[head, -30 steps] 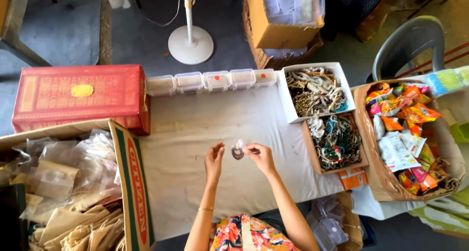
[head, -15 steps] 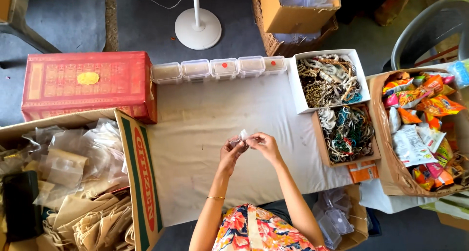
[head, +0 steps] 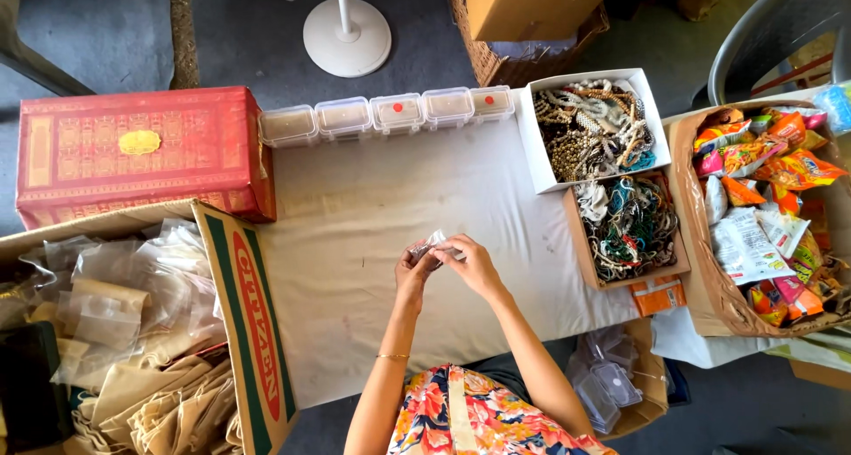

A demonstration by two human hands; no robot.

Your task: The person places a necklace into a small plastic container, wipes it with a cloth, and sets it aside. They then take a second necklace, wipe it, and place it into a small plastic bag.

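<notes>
a small clear plastic pouch (head: 429, 245) is held above the middle of the white-covered table (head: 355, 216), nearer its front edge than its back. it is pinched from both sides: the left hand (head: 415, 273) is closed on its lower left part, and the right hand (head: 472, 262) is closed on its right end, fingers curled over it. what the pouch contains cannot be made out. a thin gold bangle (head: 391, 357) is worn on the left forearm, and a floral garment (head: 479, 415) is seen at the table's front edge.

along the back edge a row of small clear lidded containers (head: 386, 114) is lined up, some marked with a red dot. at the back right corner a white box of pale and gold beaded jewellery (head: 592, 127) is set, and just in front of it, touching, a brown box of green and white bead strings (head: 628, 227). beyond the right edge a paper-lined carton of bright snack packets (head: 762, 198) is placed. at the back left corner a red and gold ornamented box (head: 133, 154) lies, and by the left edge an open cardboard carton (head: 250, 322) filled with clear plastic bags (head: 106, 287) and tan cloth pouches (head: 151, 402). below the front right corner a smaller box of clear plastic cases (head: 612, 384) is seen. behind the table a white fan base (head: 347, 35) stands on the floor.
</notes>
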